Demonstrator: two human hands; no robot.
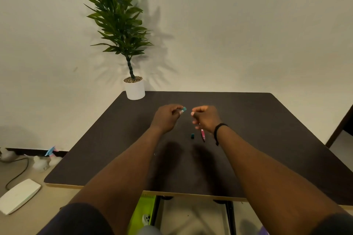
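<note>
A slim pink pen [202, 135] is held above the middle of the dark brown rectangular table [267, 129]. Its long axis runs from the fist down toward the near table edge, and the free end points at the viewer. The upper part of the pen is enclosed by the curled fingers of the right hand [205, 118]. A small teal and pink piece [184, 109] is pinched between thumb and fingertips of the left hand [166, 118] and points toward the right hand. Both forearms are stretched forward, with the hands raised near each other but apart. A small dark teal block [192, 135] is seen on the table just left of the pen's end.
</note>
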